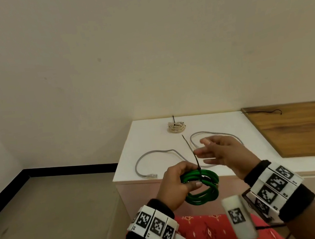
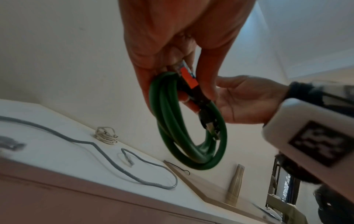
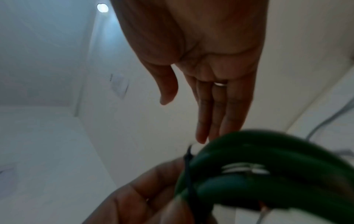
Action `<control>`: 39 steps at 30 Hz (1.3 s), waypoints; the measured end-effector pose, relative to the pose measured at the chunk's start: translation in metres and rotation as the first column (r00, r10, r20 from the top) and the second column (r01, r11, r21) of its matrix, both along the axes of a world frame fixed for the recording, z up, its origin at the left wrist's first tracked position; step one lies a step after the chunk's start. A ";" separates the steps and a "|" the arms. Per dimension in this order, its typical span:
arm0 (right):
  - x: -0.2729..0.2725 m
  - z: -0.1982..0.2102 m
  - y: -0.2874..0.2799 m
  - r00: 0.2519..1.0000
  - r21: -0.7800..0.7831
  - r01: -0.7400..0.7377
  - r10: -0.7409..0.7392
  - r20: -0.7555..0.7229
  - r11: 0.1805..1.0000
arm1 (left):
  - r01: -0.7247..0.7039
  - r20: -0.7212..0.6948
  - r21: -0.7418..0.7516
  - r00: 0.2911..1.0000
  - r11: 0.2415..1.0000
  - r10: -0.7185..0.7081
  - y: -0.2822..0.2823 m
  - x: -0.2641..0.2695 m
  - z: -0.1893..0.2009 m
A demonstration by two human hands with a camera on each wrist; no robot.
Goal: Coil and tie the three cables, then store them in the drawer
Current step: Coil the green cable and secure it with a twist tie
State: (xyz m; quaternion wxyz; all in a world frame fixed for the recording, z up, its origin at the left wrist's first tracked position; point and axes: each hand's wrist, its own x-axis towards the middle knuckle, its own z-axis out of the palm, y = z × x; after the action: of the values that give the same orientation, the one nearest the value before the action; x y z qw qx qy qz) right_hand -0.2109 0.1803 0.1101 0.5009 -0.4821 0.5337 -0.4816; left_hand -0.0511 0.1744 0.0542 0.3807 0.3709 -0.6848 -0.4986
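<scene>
My left hand (image 1: 179,181) grips a coiled green cable (image 1: 205,192) in front of the cabinet, and a black zip tie (image 1: 192,155) bound round the coil sticks up from it. The same green cable (image 2: 191,136) hangs from the left hand's fingers (image 2: 172,84) in the left wrist view. My right hand (image 1: 216,152) hovers just above and to the right, fingers straight and spread, holding nothing. A grey cable (image 1: 157,154) lies uncoiled on the white cabinet top (image 1: 146,135). A cream cable (image 1: 176,127), coiled and tied, sits near the back.
A wooden panel (image 1: 301,128) lies to the right of the cabinet top, with a loose black zip tie (image 1: 264,112) on it. Bare floor (image 1: 44,218) stretches to the left. Red patterned cloth (image 1: 206,232) is below my hands. No drawer is visible.
</scene>
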 end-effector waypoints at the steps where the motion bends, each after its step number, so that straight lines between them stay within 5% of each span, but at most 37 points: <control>1: 0.002 -0.006 0.002 1.000 0.046 -0.027 0.027 0.010 0.999 | -0.001 -0.002 -0.001 1.000 1.000 0.001 -0.001 0.000 0.000; 4: 0.007 -0.018 0.008 0.999 0.073 -0.044 0.045 -0.013 0.996 | 0.015 0.001 -0.003 1.000 1.000 -0.015 0.000 -0.001 0.002; 15: 0.013 -0.020 0.004 0.951 0.078 0.116 -0.133 0.278 0.990 | 0.031 0.102 -0.042 0.994 0.999 -0.027 0.005 -0.005 0.006; 22: 0.026 -0.008 0.005 0.955 0.002 0.134 -0.130 0.267 0.991 | -0.156 0.107 -0.104 0.980 0.982 0.167 0.001 -0.006 0.004; 26: 0.041 -0.012 0.013 0.984 -0.144 0.166 -0.154 0.090 0.976 | -0.262 0.051 -0.062 0.963 0.963 0.266 -0.004 -0.004 0.001; 39: 0.045 -0.032 0.028 0.973 -0.154 0.192 -0.167 0.161 0.969 | -0.162 -0.034 -0.026 0.986 0.986 0.161 -0.008 -0.002 -0.008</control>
State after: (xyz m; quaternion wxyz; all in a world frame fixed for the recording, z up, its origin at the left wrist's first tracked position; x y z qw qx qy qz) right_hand -0.1662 0.2085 0.0784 0.4502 -0.4356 0.4944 -0.6026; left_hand -0.0528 0.1665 0.0462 0.4358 0.4117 -0.6535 -0.4621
